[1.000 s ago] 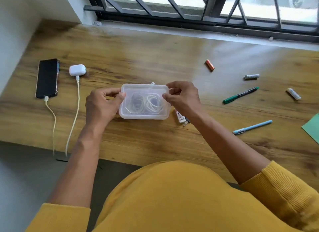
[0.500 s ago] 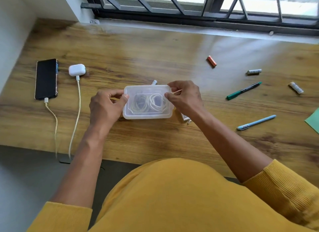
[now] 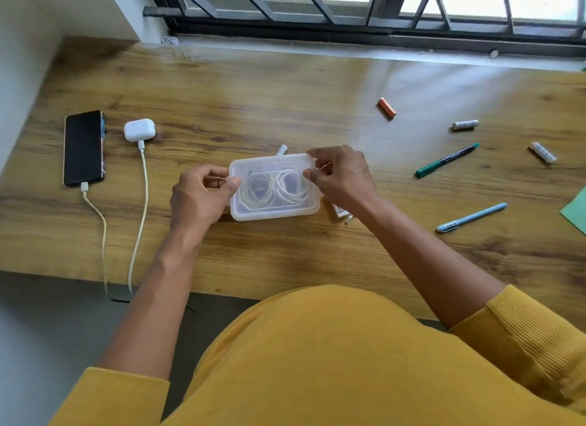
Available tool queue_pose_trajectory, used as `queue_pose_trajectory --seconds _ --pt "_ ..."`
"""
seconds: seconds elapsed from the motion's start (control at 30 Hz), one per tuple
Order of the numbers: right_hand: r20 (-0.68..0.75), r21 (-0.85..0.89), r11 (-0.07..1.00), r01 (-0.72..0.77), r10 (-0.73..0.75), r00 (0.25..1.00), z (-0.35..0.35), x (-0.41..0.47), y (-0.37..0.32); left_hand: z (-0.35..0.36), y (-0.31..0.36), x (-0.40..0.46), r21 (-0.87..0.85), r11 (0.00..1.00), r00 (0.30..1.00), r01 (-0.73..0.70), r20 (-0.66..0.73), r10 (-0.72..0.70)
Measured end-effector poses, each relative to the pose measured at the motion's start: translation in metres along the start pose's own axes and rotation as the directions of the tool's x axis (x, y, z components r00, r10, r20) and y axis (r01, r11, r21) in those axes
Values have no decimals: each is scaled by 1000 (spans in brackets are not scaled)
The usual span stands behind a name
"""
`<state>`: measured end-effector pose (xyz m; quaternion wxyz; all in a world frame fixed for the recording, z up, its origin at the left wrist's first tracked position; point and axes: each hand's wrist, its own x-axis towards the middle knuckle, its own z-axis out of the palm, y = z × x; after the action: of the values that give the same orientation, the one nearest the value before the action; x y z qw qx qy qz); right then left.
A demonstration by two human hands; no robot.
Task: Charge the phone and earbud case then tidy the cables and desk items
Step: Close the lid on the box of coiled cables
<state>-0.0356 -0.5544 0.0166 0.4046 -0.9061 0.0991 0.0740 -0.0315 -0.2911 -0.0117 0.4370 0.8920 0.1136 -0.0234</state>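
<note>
Clear plastic box (image 3: 274, 187), lid on, mid-desk near the front edge; coiled white cables (image 3: 287, 187) visible through the lid. Left hand (image 3: 199, 200) gripping the box's left end, thumb on the lid edge, fingers curled round the side. Right hand (image 3: 341, 178) pinching the right end, thumb and forefinger pressed on the lid's rim. Just behind the box, tip of a small white battery (image 3: 281, 149) showing. Under the right wrist, a small white item, partly hidden, cannot tell what.

Far left on the wooden desk (image 3: 253, 102): black phone (image 3: 83, 148), screen dark, plug in its near end, cream cable (image 3: 98, 222) trailing over the desk's front edge. Just beside it, white earbud case (image 3: 139, 129), white cable (image 3: 141, 210) plugged in, also dropping over the edge.

Right side, scattered well apart: orange battery (image 3: 387, 108), white battery (image 3: 465, 124), another white battery (image 3: 542, 152), green marker (image 3: 447, 160), light blue pen (image 3: 471, 217), corner of green paper (image 3: 575, 210) at the frame's edge. Barred window (image 3: 348, 7) along the back. Yellow sleeves pushed up both forearms.
</note>
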Motion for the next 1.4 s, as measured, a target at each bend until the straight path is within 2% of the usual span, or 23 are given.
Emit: queue_pose_trajectory --seconds 0.3,0.63,0.77,1.2,1.4 --pt "79 -192 981 -5 21 997 1 10 -1 5 7 14 -75 992 988 103 124 -93" --pt "173 -140 988 -59 83 981 1 20 4 3 16 10 -236 942 948 239 267 -174" --pt "240 -73 995 -68 84 967 -2 27 5 4 23 10 -174 958 931 230 327 -164" --pt "194 -170 978 -119 152 969 -12 26 12 -10 28 23 -18 979 942 201 279 -188" --pt "153 -101 968 -231 245 957 -18 26 13 -13 31 25 63 977 958 204 193 -213"
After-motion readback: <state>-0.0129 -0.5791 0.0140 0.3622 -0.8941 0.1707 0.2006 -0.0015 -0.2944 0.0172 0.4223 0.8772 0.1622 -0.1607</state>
